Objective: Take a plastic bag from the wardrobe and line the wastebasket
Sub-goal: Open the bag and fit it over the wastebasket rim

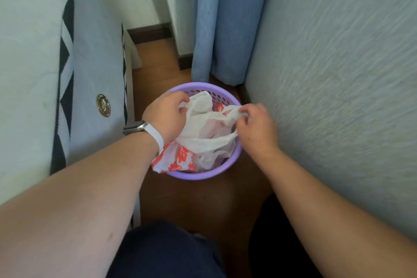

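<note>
A round purple wastebasket (204, 175) with a perforated wall stands on the brown floor in a narrow gap. A white plastic bag (204, 135) with red-orange print lies crumpled in its mouth, and one printed corner hangs over the near left rim. My left hand (168, 114), with a watch on the wrist, grips the bag's left edge over the basket's left side. My right hand (256, 126) pinches the bag's right handle over the right rim. The inside of the basket is hidden by the bag.
A mattress edge (90, 70) with a black-and-white trim and a round gold badge rises close on the left. A textured pale wall (334, 88) closes in on the right. Blue curtains (221, 22) hang just behind the basket. My dark-clothed knee (167, 253) is at the bottom.
</note>
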### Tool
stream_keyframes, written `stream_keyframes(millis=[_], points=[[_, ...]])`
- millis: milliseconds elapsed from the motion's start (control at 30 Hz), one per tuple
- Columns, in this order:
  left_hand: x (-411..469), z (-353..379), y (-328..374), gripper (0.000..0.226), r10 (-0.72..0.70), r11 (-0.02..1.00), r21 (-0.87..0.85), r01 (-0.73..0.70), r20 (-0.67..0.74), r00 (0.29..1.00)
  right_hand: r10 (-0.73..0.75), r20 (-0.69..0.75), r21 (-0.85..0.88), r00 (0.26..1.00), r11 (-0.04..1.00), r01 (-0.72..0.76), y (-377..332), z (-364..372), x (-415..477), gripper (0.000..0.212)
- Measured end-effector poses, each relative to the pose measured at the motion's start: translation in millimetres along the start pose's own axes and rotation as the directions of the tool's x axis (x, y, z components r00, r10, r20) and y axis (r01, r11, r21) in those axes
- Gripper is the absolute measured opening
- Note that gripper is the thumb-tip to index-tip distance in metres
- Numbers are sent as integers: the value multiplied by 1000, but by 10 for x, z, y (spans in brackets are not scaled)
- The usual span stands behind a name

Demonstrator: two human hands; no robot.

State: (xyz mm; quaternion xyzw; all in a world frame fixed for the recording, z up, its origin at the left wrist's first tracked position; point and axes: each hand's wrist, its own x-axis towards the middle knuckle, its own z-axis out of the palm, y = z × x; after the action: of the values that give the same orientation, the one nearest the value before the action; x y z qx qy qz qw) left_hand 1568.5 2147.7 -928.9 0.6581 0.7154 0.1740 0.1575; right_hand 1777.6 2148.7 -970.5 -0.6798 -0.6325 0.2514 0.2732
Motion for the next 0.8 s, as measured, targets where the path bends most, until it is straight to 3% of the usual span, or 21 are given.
stream_keyframes(millis=[100,200,333,400,533,600,667,733,800], points=[[20,60,-85,22,-136,991,-7,136,-120,983,147,-112,-29,983,988,-151,177,-78,59,21],[27,15,-155,23,-267,958,38,283,-225,937,262,-164,72,951,965,-253,281,-48,104,19],[50,-3,-130,23,-364,930,-116,348,-190,912,304,-170,99,937,952,-291,309,-48,99,13],[26,14,-45,22,-293,955,-90,281,-168,941,214,-212,68,954,977,-204,221,-66,51,15],[36,-93,163,20,-37,999,8,41,-295,955,-225,-237,-56,945,974,218,-74,-95,-50,23],[84,-187,265,15,54,996,-59,-66,-199,979,-392,-110,-42,913,920,390,-217,-70,-161,26],[98,-266,319,13,59,994,-92,-53,59,997,-472,14,-16,882,882,472,-301,-45,-257,33],[61,-332,333,29,17,996,81,-47,341,940,-497,93,-52,862,863,503,-309,-13,-304,42],[9,-367,309,53,-34,970,222,-96,517,855,-486,172,-119,857,853,508,-299,18,-339,54]])
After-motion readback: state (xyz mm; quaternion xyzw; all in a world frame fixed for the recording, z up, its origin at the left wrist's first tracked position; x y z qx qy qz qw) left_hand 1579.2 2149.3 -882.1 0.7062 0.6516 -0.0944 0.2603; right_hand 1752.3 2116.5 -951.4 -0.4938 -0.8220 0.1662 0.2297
